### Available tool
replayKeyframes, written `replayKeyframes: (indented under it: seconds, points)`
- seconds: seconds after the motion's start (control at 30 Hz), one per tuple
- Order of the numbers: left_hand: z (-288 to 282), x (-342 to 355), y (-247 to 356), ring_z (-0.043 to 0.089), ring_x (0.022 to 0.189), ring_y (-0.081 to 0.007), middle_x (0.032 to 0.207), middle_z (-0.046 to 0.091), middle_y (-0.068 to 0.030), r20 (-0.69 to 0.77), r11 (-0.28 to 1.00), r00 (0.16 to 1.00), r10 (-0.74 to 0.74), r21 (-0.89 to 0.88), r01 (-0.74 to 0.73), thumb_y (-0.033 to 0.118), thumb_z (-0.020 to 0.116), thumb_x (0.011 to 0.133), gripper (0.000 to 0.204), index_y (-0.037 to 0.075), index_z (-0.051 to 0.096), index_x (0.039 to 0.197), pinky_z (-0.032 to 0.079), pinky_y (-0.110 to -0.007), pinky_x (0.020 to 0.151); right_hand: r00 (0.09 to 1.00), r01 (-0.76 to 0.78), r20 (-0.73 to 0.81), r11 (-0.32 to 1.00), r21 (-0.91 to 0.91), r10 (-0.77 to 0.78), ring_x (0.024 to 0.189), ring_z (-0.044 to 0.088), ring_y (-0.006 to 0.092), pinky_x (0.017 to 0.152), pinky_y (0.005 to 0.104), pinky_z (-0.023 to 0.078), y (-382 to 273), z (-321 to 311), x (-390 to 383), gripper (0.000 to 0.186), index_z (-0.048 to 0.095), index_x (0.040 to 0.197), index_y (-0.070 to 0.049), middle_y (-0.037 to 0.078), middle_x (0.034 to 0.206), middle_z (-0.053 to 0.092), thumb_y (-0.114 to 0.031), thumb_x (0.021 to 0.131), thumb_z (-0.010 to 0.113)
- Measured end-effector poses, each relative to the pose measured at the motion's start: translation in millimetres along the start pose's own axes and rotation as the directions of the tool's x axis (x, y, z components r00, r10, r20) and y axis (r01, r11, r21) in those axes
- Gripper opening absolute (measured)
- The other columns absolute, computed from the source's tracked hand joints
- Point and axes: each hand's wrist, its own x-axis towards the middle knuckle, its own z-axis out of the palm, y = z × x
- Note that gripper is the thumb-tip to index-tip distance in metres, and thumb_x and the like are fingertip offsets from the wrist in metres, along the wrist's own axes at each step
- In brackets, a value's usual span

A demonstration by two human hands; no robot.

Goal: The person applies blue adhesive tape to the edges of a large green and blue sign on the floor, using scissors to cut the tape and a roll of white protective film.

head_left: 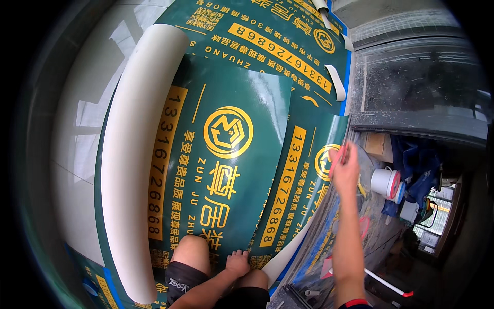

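Clearly, curled right fingers [352, 150] hold a red object [337, 161].

Sheet [267, 134]: dk green w/ yellow chars, bars & ringed logo. Roll [131, 139]: plain off-wht. Held item [337, 160]: pinkish red. Bucket [382, 181]: wht w/ red.

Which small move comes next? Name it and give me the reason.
Probably bring the right hand, with its red item, back over the right edge of the upper green sheet. The left hand rests near that edge, while the right is off to the side. The item is too blurred to identify.
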Motion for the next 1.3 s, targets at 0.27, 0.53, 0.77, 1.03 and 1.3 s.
replayKeyframes:
  seconds: [0.27, 0.53, 0.77, 1.03, 1.3]
  points:
    - [-161.9, -67.6, 22.3, 0.058, 0.115, -0.0435, 0.124, 0.060, -0.0206, -0.621, 0.895, 0.731, 0.282, -0.104, -0.434, 0.009, 0.073, 0.084, 0.042, 0.000, 0.058, 0.122, 0.048, -0.049, 0.100, 0.834, -0.546, -0.177, 0.734, -0.404, 0.523, 0.116, 0.059, 0.0420, 0.096, 0.0523, 0.047, 223.8, -10.9, -327.8, 0.079, 0.052, 0.127, -0.004, 0.023, 0.122, 0.062, -0.047, 0.072, 0.090]
    - [-227.7, -264.1, -185.1, 0.045, 0.134, -0.0442, 0.143, 0.046, -0.0262, -0.970, 0.987, 0.244, -0.007, 0.032, 0.155, 0.025, 0.078, 0.085, 0.075, -0.001, 0.042, 0.146, 0.037, -0.049, 0.115, 0.748, -0.635, 0.023, 0.725, -0.265, 0.663, 0.111, 0.064, 0.0383, 0.095, 0.0501, 0.049, 220.5, 33.4, -405.5, 0.059, 0.052, 0.115, -0.011, 0.017, 0.117, 0.067, -0.035, 0.075, 0.088]
    - [-188.6, -287.2, -335.9, 0.036, 0.145, -0.0423, 0.162, 0.032, -0.0289, -0.301, 0.516, 0.759, -0.578, -0.855, 0.054, 0.053, 0.084, 0.079, 0.109, 0.003, 0.029, 0.159, 0.031, -0.054, 0.117, 0.766, -0.474, -0.366, 0.849, 0.234, 0.529, 0.099, 0.070, 0.0353, 0.086, 0.0441, 0.053, 252.8, -1.5, -464.8, 0.026, 0.054, 0.114, -0.010, 0.014, 0.110, 0.071, -0.009, 0.091, 0.067]
    - [-169.5, -281.9, -270.6, 0.039, 0.142, -0.0415, 0.153, 0.039, -0.0254, -0.398, 0.802, 0.825, -0.401, -0.588, 0.106, 0.054, 0.087, 0.074, 0.101, 0.008, 0.043, 0.152, 0.035, -0.051, 0.113, 0.725, -0.171, -0.426, 0.740, 0.650, 0.541, 0.109, 0.061, 0.0222, 0.096, 0.0345, 0.049, 301.8, -104.3, -540.4, 0.046, 0.053, 0.122, 0.000, 0.011, 0.118, 0.060, 0.008, 0.081, 0.071]
    - [-149.7, -194.0, -284.0, 0.047, 0.135, -0.0255, 0.146, 0.047, -0.0177, -0.589, 0.595, 0.790, -0.167, -0.700, -0.396, 0.051, 0.071, 0.095, 0.077, 0.007, 0.045, 0.151, 0.033, -0.043, 0.116, 0.896, -0.030, -0.158, 0.413, 0.910, 0.414, 0.121, 0.064, 0.0245, 0.096, 0.0425, 0.056, 297.6, -318.7, -454.9, 0.052, 0.056, 0.143, -0.004, 0.008, 0.133, 0.067, -0.036, 0.102, 0.057]
